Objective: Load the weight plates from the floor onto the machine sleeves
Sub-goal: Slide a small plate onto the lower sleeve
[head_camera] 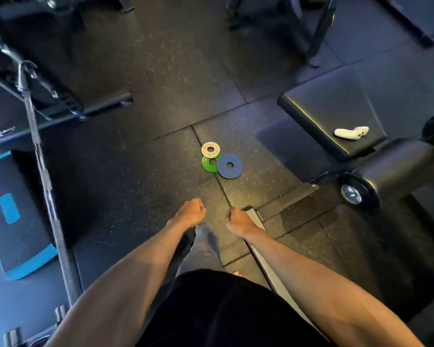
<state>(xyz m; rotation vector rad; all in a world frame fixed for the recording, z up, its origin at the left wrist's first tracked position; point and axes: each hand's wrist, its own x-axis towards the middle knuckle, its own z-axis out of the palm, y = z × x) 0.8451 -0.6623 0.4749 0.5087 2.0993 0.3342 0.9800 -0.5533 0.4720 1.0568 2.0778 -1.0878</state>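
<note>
Your left hand (191,212) and your right hand (237,220) are both out in front of you, low over the floor (135,96). Each one is curled up into a fist. There is nothing inside either fist. The two hands are close together but they do not touch.

The three little weight plates lie on the floor, a bit ahead of your hands. They are flat and bunched up in one small pile. The white plate (210,149) is the farthest from you. It sits on the top edge of the green plate (207,166). The blue plate (229,166) is the biggest. It lies over the right side of the green plate. Your hands are apart from all three.

The floor is made of dark rubber tiles with tiny specks.

On your right is a black bench pad (333,108). A small white cloth (351,132) lies on it, near its edge. Just past that is a fat black roller pad (396,169) with a shiny round metal end (351,194).

On your left a long metal bar (43,176) slants down across the view. Beside it is a dark step block (13,246) with bright blue edges.

A pale flat strip (258,231) runs along under your right arm.
</note>
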